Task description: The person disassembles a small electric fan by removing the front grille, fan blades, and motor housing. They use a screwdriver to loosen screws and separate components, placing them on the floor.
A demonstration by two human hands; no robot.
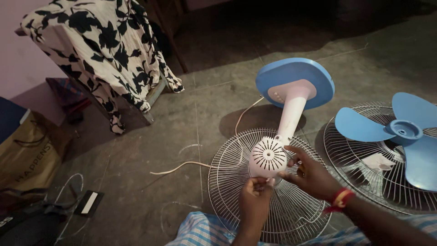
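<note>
Both hands [282, 182] gripping motor housing [267, 157]

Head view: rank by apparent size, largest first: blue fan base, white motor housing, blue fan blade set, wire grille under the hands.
1. Wire grille under the hands, though it sits nearest the camera.
2. Blue fan blade set, cut off by the frame edge.
3. Blue fan base.
4. White motor housing.
</note>
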